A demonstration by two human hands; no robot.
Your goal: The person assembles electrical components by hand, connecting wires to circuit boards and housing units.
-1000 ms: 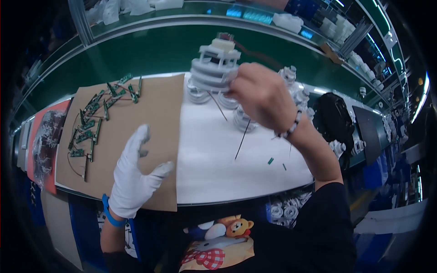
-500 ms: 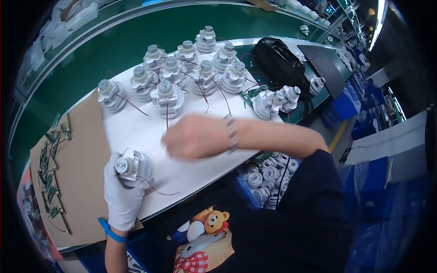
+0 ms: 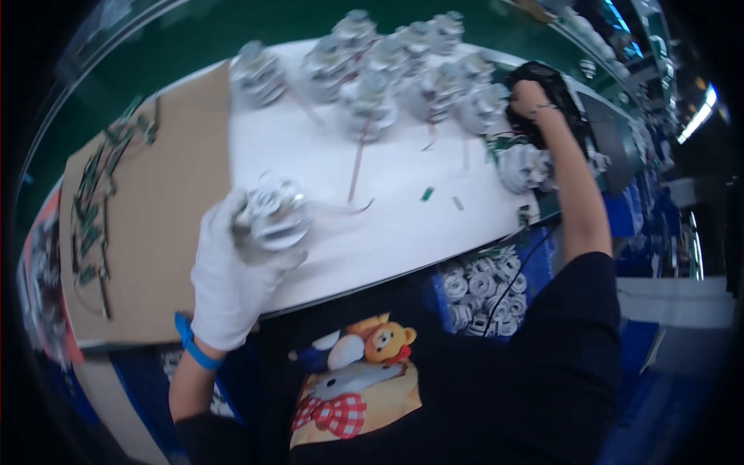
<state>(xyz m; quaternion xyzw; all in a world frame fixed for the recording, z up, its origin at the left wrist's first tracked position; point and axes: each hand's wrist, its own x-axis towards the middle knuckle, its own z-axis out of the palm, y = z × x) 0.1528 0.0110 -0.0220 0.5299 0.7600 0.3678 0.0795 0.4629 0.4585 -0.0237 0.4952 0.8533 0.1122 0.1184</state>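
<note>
My left hand point(image 3: 232, 267), in a white glove, is wrapped round a white plastic motor assembly point(image 3: 279, 221) whose thin wires trail to the right. The assembly is tilted above the white sheet point(image 3: 333, 256). At the far right, my bare right hand point(image 3: 529, 99) reaches into the opening of a black bag point(image 3: 562, 101); its fingers are hidden there. Several similar white assemblies point(image 3: 370, 108) with grey tops and wires stand upright beyond my hands. One of them point(image 3: 482, 108) is just left of my right hand.
A brown cardboard sheet point(image 3: 174, 194) at the left bears a row of green circuit boards point(image 3: 93, 209). Two small pieces, a green one point(image 3: 427, 194) and a grey one point(image 3: 458, 203), lie on the white sheet. Below the table's front edge, a blue bin point(image 3: 449, 298) holds white round parts.
My right hand has gone from over the white sheet to the black bag at the far right. My left hand has turned the assembly. The whole view has shifted.
</note>
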